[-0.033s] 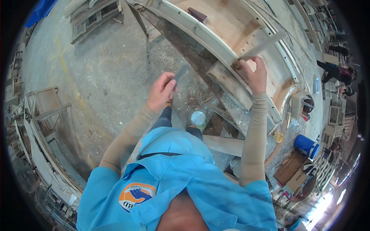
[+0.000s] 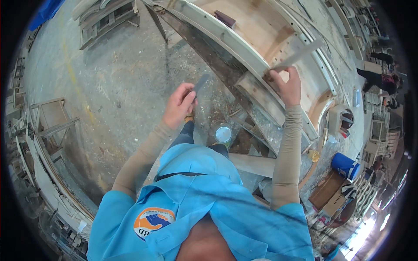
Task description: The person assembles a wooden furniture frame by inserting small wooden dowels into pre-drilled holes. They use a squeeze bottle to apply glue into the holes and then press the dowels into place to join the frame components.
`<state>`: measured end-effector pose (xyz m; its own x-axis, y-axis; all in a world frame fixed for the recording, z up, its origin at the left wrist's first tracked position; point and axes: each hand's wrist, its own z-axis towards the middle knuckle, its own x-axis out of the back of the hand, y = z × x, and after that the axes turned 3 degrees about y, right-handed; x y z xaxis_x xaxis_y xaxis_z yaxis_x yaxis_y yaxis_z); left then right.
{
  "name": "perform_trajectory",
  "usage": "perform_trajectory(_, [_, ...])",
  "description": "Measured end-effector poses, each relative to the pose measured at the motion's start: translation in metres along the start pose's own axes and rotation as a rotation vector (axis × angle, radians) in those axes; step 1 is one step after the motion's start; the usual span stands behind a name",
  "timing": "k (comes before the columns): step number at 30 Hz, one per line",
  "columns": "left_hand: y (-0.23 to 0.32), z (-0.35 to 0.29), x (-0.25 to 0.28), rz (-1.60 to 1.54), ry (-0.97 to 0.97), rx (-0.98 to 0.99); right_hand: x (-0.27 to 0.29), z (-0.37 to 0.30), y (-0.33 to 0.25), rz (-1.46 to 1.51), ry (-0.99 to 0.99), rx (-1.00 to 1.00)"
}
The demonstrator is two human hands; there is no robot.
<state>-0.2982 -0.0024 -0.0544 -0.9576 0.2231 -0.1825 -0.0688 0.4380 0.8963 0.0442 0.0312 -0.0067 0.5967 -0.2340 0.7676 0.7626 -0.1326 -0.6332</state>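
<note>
My left hand is closed around a short flat grey scraper blade, which points up and away over the floor. Over the near edge of a curved pale wooden furniture frame, my right hand pinches a longer flat grey scraper slanting up to the right. Brown paste-like stuff shows by its fingertips, at the frame's rim; whether it sits on the scraper or the wood I cannot tell. Inside the frame lies a dark brown block.
The frame rests on a worn wooden bench. An open can stands near my feet. To the right are a blue bucket, a cardboard box and a person farther off. Wooden frames stand at left.
My left hand has shifted slightly left, and its scraper now points more steeply upward. My right hand has dipped very slightly, still pinching its scraper.
</note>
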Motion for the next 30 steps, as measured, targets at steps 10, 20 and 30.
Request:
perform_trajectory(10, [-0.004,0.01,0.05,0.029,0.093,-0.044,-0.02,0.001,-0.002,0.154,0.035,0.017])
perform_trajectory(20, [0.033,0.038,0.001,0.032,-0.038,-0.066,-0.008,0.003,-0.009,0.105,-0.074,0.037])
perform_trajectory(30, [0.053,0.062,-0.041,0.156,0.027,-0.084,-0.004,0.005,-0.011,0.106,-0.127,0.033])
